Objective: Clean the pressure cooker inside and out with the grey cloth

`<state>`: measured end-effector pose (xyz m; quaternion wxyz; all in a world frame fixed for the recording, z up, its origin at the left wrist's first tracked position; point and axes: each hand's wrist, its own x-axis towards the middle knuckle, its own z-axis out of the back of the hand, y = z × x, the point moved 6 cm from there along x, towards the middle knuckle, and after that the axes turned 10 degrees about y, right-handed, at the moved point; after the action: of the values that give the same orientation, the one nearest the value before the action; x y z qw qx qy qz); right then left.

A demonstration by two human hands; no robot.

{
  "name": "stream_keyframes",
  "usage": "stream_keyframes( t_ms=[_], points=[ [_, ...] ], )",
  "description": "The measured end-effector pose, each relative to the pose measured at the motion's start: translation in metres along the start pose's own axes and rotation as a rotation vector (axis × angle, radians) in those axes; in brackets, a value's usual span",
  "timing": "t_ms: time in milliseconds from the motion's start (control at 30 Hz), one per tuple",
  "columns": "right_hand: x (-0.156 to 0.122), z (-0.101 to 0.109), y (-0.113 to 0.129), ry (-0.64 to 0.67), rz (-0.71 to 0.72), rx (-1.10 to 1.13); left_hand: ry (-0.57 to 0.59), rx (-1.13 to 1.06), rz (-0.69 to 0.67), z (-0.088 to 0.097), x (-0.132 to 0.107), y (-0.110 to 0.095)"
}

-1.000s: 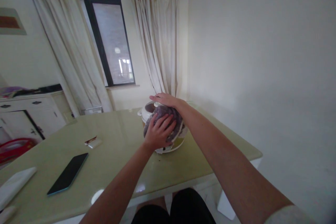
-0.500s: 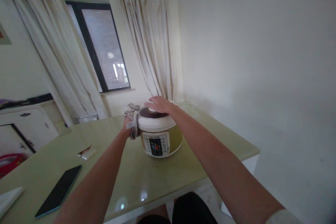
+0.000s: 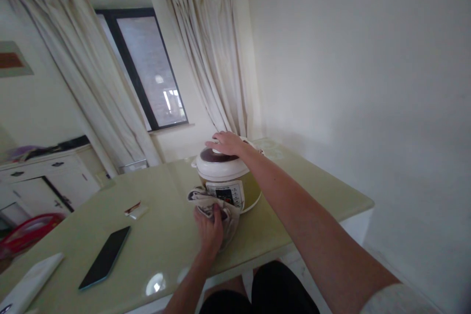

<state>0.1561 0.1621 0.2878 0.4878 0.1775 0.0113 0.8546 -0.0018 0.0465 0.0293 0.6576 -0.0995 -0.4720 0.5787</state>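
A white and yellowish electric pressure cooker [image 3: 221,170] stands on the pale green table, its control panel facing me. My right hand [image 3: 228,143] rests over the white knob [image 3: 216,150] on top of the lid, fingers curled around it. My left hand [image 3: 210,229], in front of the cooker, is closed on a crumpled beige-grey cloth [image 3: 231,221]. The cloth lies against the lower front of the cooker and covers part of the control panel [image 3: 237,192].
A dark tablet [image 3: 105,257], a white box-like object [image 3: 31,282] and a small packet [image 3: 137,210] lie on the table [image 3: 169,196] to the left. White cabinets [image 3: 47,176] and a red basin [image 3: 31,235] stand beyond. A wall [image 3: 349,83] rises on the right.
My left hand has brought the cloth from the cooker's left side down to its lower front, over the panel. My right hand stays on the lid knob. The view has shifted slightly.
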Motion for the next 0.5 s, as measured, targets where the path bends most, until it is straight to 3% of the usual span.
stream_keyframes(
  t_ms=[167,233,300,367,433,500],
  points=[
    [0.0,0.002,-0.001,0.016,0.015,0.03,-0.339,0.181,-0.362,-0.003,-0.007,-0.072],
    [0.001,0.002,-0.001,0.038,0.023,0.055,-0.319,0.329,-0.497,-0.004,0.001,-0.101],
    [0.002,0.002,-0.002,0.057,0.013,0.067,-0.179,0.479,-0.644,-0.012,0.007,-0.123],
    [0.002,0.003,-0.004,0.069,-0.01,0.068,0.046,0.626,-0.822,-0.029,0.005,-0.137],
    [0.002,0.003,-0.004,0.08,-0.019,0.07,0.275,0.754,-1.005,-0.05,-0.006,-0.141],
    [0.001,0.004,-0.003,0.08,-0.012,0.075,0.418,0.829,-1.145,-0.065,-0.021,-0.139]
  ],
)
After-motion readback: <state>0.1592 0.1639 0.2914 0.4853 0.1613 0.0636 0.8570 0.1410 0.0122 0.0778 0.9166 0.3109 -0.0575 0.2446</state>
